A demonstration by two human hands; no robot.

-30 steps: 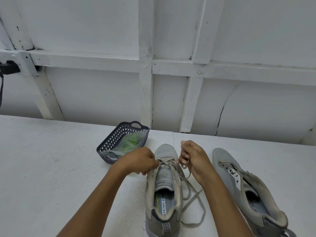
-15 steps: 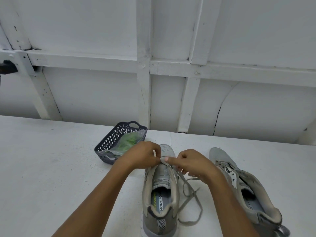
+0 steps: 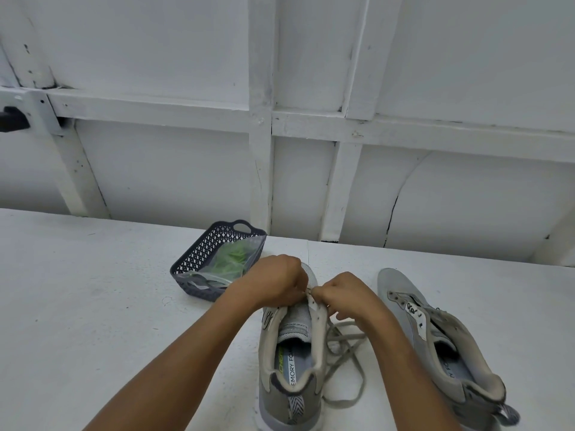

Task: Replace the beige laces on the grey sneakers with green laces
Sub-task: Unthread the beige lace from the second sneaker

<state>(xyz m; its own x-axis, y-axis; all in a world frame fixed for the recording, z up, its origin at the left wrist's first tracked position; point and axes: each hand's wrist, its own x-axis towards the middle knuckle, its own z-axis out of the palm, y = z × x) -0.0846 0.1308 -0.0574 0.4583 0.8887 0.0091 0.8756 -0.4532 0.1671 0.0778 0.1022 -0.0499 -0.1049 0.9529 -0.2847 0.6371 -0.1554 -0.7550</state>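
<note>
A grey sneaker (image 3: 289,362) stands in front of me with its toe pointing away. My left hand (image 3: 273,283) and my right hand (image 3: 345,295) meet over its front eyelets, fingers curled and pinching the beige lace (image 3: 348,353). The loose length of that lace trails in loops on the table to the sneaker's right. A second grey sneaker (image 3: 435,337) lies at the right with no lace in its eyelets. Green laces (image 3: 231,261) sit in a clear bag inside the dark basket (image 3: 199,259).
The white table (image 3: 93,306) runs out to the left and right of the shoes. A white panelled wall (image 3: 280,135) rises just behind the table's far edge. A black object (image 3: 12,121) is fixed to the wall at the far left.
My right hand has come down from a raised pull to the front eyelets, meeting my left hand there. More beige lace now lies loose beside the sneaker.
</note>
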